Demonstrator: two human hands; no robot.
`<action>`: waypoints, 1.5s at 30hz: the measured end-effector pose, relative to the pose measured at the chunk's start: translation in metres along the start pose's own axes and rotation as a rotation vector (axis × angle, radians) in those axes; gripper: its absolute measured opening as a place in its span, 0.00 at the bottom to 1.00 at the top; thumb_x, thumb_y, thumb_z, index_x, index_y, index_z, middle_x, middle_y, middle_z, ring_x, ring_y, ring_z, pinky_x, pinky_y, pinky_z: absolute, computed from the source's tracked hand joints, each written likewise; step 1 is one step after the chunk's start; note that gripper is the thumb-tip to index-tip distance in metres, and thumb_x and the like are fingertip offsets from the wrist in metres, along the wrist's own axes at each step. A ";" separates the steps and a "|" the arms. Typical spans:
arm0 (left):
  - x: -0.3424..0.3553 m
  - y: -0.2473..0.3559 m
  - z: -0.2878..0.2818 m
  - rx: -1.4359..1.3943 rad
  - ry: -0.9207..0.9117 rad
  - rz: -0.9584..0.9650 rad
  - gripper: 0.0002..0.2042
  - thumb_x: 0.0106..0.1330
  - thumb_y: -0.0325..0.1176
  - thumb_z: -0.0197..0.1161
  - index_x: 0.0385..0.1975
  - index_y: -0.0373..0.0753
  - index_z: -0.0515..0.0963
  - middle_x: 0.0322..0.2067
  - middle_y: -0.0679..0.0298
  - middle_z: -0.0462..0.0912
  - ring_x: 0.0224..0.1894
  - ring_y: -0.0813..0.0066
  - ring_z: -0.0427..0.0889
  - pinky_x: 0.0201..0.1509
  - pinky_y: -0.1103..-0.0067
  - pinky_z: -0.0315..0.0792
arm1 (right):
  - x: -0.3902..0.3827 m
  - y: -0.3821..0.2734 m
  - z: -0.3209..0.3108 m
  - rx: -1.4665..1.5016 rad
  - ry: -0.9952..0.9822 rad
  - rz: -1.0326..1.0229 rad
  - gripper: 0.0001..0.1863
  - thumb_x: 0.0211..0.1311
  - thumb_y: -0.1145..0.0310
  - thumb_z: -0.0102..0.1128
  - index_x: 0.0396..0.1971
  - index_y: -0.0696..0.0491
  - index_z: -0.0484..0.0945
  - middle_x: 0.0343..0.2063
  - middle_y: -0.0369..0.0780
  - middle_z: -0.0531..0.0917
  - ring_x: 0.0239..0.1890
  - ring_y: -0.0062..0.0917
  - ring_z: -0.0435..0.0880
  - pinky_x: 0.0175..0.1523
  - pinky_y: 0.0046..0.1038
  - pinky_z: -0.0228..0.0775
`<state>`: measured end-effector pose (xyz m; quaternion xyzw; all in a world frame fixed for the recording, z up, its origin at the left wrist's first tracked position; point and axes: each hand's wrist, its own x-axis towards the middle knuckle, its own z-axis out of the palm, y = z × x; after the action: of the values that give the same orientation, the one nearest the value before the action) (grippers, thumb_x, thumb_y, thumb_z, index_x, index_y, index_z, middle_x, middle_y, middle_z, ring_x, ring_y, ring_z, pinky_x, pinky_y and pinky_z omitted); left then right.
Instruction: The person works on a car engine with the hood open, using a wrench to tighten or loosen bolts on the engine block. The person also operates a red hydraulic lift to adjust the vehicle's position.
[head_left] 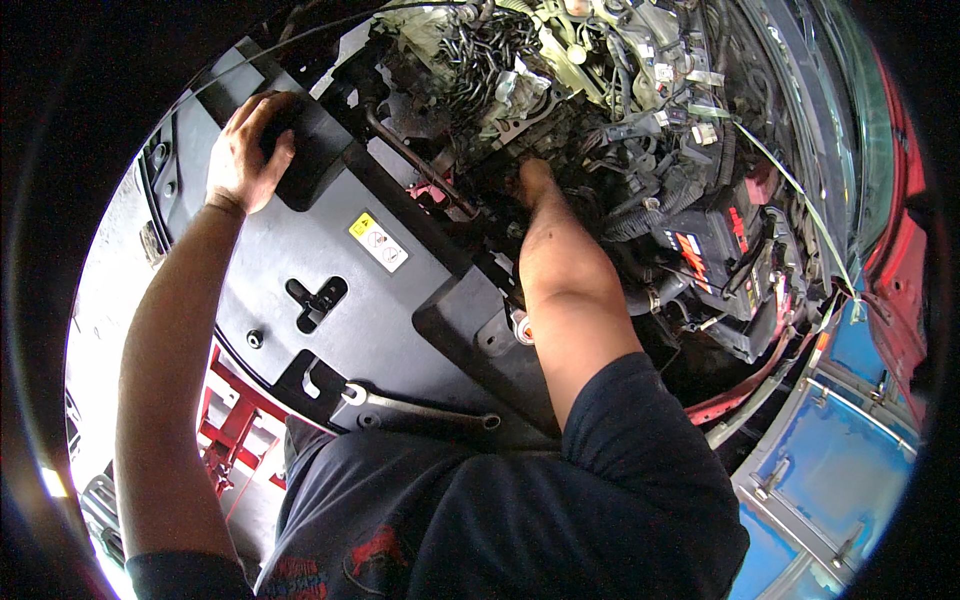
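Black moulded cover [395, 315], spread before you
Nearest you, a smooth steel wrench [425, 407] lies on it. Your left hand [250, 150], loosely open, rests at its dark recess [312, 165]; beyond its edge your right hand [533, 178] reaches among engine parts [640, 165], left of a ribbed hose [632, 227], its grip impossible to tell.

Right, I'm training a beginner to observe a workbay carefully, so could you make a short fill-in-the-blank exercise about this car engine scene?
1. The left hand rests on the black plastic cover, while the ____ arm reaches into the engine bay.
2. The wrench lies with its open end toward the picture's ____ side.
3. Beside its white part, the label on the cover has a block coloured ____.

Missing words: right; left; yellow.
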<state>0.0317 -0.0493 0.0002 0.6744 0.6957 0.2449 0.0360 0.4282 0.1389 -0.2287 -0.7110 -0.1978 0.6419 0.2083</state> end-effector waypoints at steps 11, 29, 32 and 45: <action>-0.004 -0.005 -0.009 -0.010 0.009 0.012 0.20 0.56 0.34 0.57 0.51 0.40 0.72 0.49 0.55 0.75 0.54 0.54 0.74 0.60 0.68 0.67 | 0.032 0.003 -0.007 0.315 -0.107 0.120 0.14 0.67 0.62 0.44 0.45 0.56 0.69 0.33 0.45 0.75 0.33 0.36 0.76 0.37 0.41 0.74; -0.057 0.021 -0.034 0.069 0.072 -0.077 0.19 0.62 0.43 0.56 0.52 0.47 0.73 0.51 0.59 0.76 0.54 0.55 0.73 0.58 0.68 0.68 | -0.498 0.192 -0.030 -1.440 -0.150 -1.188 0.19 0.49 0.66 0.64 0.42 0.52 0.74 0.35 0.41 0.75 0.38 0.36 0.77 0.42 0.37 0.71; -0.057 0.025 -0.039 0.071 0.031 -0.099 0.20 0.62 0.44 0.55 0.53 0.48 0.72 0.52 0.59 0.75 0.56 0.56 0.73 0.59 0.68 0.68 | -0.501 0.197 -0.035 -1.438 -0.224 -1.134 0.17 0.48 0.69 0.63 0.40 0.53 0.73 0.30 0.41 0.75 0.32 0.36 0.78 0.38 0.37 0.71; -0.035 0.031 -0.044 0.044 0.044 -0.097 0.18 0.61 0.39 0.56 0.51 0.45 0.73 0.51 0.55 0.75 0.55 0.54 0.72 0.60 0.68 0.67 | -0.329 -0.042 -0.025 -0.299 0.031 -0.744 0.12 0.63 0.58 0.61 0.32 0.52 0.81 0.23 0.30 0.78 0.19 0.14 0.72 0.24 0.15 0.66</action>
<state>0.0464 -0.0970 0.0413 0.6350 0.7333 0.2424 0.0176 0.4207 -0.0072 0.0696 -0.6230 -0.5299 0.4758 0.3235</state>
